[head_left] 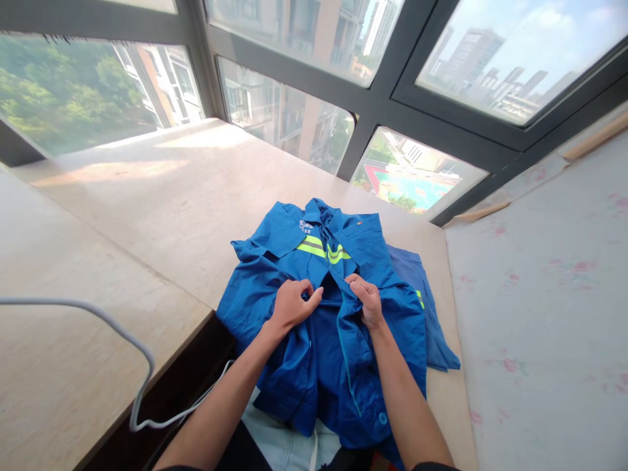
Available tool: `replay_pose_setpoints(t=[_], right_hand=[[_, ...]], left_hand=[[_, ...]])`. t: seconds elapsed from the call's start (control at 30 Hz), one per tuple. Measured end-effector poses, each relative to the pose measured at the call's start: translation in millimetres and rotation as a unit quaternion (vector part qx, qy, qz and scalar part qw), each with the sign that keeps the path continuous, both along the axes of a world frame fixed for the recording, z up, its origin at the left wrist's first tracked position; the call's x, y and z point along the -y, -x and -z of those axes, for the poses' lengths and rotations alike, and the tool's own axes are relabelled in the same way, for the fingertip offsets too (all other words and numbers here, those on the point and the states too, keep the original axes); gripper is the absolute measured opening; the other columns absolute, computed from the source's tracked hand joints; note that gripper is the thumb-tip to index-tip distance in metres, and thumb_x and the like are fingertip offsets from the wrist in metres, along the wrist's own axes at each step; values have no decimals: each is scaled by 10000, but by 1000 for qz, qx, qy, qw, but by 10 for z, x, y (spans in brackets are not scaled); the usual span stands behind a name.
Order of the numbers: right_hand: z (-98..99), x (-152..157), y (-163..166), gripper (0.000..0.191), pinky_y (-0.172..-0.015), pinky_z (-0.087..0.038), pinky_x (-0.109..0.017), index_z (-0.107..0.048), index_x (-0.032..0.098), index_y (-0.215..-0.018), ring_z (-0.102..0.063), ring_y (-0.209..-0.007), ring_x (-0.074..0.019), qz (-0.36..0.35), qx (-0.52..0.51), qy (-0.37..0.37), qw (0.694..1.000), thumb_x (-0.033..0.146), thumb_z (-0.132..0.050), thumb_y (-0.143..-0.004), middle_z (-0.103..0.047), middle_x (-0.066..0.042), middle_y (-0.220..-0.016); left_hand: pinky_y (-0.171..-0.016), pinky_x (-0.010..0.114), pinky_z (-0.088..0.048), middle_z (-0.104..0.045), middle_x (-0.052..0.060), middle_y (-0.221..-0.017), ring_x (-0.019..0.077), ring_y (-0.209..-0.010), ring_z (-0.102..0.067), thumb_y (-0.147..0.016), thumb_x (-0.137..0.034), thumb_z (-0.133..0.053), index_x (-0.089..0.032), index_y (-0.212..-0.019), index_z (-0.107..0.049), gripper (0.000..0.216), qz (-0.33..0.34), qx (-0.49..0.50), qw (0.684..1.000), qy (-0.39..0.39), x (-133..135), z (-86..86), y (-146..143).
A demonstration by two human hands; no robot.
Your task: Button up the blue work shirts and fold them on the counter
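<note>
A blue work jacket [275, 288] with neon yellow reflective stripes lies front-up on a beige stone window ledge [196, 196], collar toward the window. My left hand [292, 304] pinches the left front edge of the jacket near its middle. My right hand [366, 299] is closed on the right front edge, just across the opening. The two hands are a few centimetres apart. The jacket's lower part hangs over the ledge's front edge toward me. A second blue garment [432, 320] lies under the jacket at the right.
A white cable [132, 340] runs across the left ledge and drops into the dark gap beside it. A pale floral fabric surface [549, 294] fills the right. Dark-framed windows [373, 98] stand directly behind the ledge.
</note>
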State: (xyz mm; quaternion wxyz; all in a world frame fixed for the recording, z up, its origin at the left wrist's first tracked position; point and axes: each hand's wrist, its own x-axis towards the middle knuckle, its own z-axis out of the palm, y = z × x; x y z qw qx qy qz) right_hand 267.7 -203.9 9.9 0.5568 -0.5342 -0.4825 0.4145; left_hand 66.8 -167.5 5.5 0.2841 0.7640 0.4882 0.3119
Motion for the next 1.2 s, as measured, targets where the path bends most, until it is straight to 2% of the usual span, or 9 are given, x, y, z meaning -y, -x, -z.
replay_pose_setpoints(t=[0.07, 0.13, 0.23, 0.37, 0.57, 0.77, 1.0, 1.13, 1.2], right_hand=[[-26, 14, -7, 411, -589, -363, -298, -500, 187, -523, -436, -629, -143, -29, -21, 4, 999, 434, -627, -827, -528, -27, -729], [-40, 19, -17, 444, -586, -345, -303, -476, 186, -491, -416, -615, -141, -57, -31, 0, 998, 425, -646, -824, -487, -19, -688], [-48, 17, -28, 498, -582, -316, -304, -415, 187, -450, -386, -601, -136, -92, -34, -4, 995, 415, -671, -812, -433, -5, -645], [-73, 25, -42, 512, -583, -301, -305, -390, 188, -449, -371, -598, -135, -131, -53, 2, 990, 413, -674, -811, -405, 4, -636], [-158, 34, -70, 522, -573, -309, -297, -383, 190, -459, -381, -584, -129, -137, -16, 15, 990, 437, -658, -828, -432, 5, -628], [-277, 34, -84, 456, -620, -389, -283, -431, 200, -513, -492, -618, -142, -15, 179, 24, 983, 402, -614, -879, -528, -4, -625], [-303, 60, -48, 350, -717, -466, -300, -491, 214, -580, -619, -766, -185, 69, 264, 8, 962, 331, -609, -889, -663, -46, -783], [-428, 98, 51, 189, -805, -505, -355, -525, 232, -720, -635, -892, -215, 124, 265, -61, 954, 247, -596, -894, -668, -73, -929], [-524, 103, 128, 134, -834, -515, -378, -542, 240, -773, -634, -931, -221, 96, 278, -101, 950, 204, -583, -896, -667, -78, -974]], left_hand=[[-698, 307, -406, -631, 12, -676, 185, -651, -579, -834, -433, -606, -186, -905, -659, 262, -22, -48, 999, -2, 6, -33, -49], [-715, 327, -426, -666, 51, -802, 226, -746, -612, -811, -426, -648, -160, -1205, -586, 480, -44, -83, 995, -18, -12, -89, -99], [-826, 374, -439, -650, 125, -1094, 286, -1006, -597, -781, -388, -698, -178, -1362, -481, 655, -40, -115, 989, -88, -103, -199, -176], [-903, 413, -432, -596, 150, -1263, 324, -1180, -524, -748, -313, -736, -190, -1295, -567, 585, 12, -141, 981, -129, -284, -254, -289], [-764, 344, -468, -698, 82, -926, 240, -886, -622, -796, -163, -637, -205, -1035, -724, 258, 45, -79, 990, -107, -410, 32, -318], [-685, 271, -472, -647, 27, -722, 166, -705, -584, -801, -100, -544, -191, -969, -736, 271, 46, 98, 988, -109, -444, 219, -208], [-700, 289, -480, -685, 42, -762, 171, -719, -604, -846, -105, -456, -201, -995, -731, 327, 59, 100, 989, -89, -421, 190, -208], [-673, 298, -468, -658, 42, -718, 184, -699, -599, -829, -139, -488, -196, -883, -697, 224, 27, 73, 994, -77, -402, 163, -222], [-649, 292, -447, -622, 32, -679, 184, -681, -584, -814, -146, -500, -201, -837, -664, 174, 18, 58, 996, -70, -394, 147, -228]])
